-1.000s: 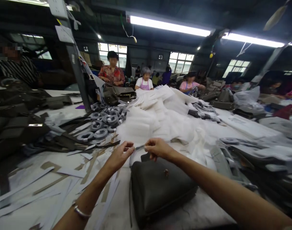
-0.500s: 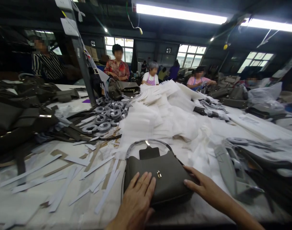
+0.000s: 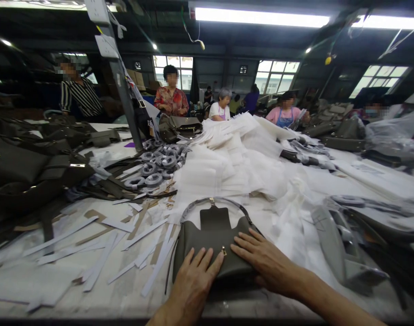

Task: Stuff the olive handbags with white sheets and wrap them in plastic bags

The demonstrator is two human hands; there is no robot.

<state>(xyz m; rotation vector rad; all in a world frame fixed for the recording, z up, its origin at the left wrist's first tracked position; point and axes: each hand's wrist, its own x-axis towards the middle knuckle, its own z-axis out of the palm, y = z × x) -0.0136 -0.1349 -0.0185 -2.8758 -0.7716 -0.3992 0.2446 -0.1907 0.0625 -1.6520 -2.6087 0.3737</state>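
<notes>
Both hands are lying flat and spread on a small dark olive handbag (image 3: pixel 210 242) that is sitting on the bench (image 3: pixel 57 290) straight in front of the person: the left hand (image 3: pixel 195 283) is pressing its lower front with fingers apart, gripping nothing, and the right hand (image 3: pixel 263 258) is resting open across the right side, fingertips just beside the small gold clasp (image 3: pixel 223 250). The bag is looking like smooth, soft-grained leather or imitation, with rounded corners, a tongue-shaped flap and a thin curved handle (image 3: pixel 213 201) that seems wrapped in clear film and is arching over the top. A likely risk is that the pressing palms are creasing or denting the soft front panel, or that a fingernail is scuffing the clasp or the finish; the bag could also be sliding on the slick surface if one hand is pushing harder than the other. White paper strips (image 3: pixel 101 258) and brown card offcuts are lying scattered to the left, touching the bag's edge, and a strip could be getting trapped under it. Behind, a heap of white tissue sheets (image 3: pixel 234 167) is spreading near the handle and could be snagging on it. Grey tape rolls (image 3: pixel 152 170) are lying farther back, dark bags (image 3: pixel 30 172) are piling at the left, and other people are working across the bench
</notes>
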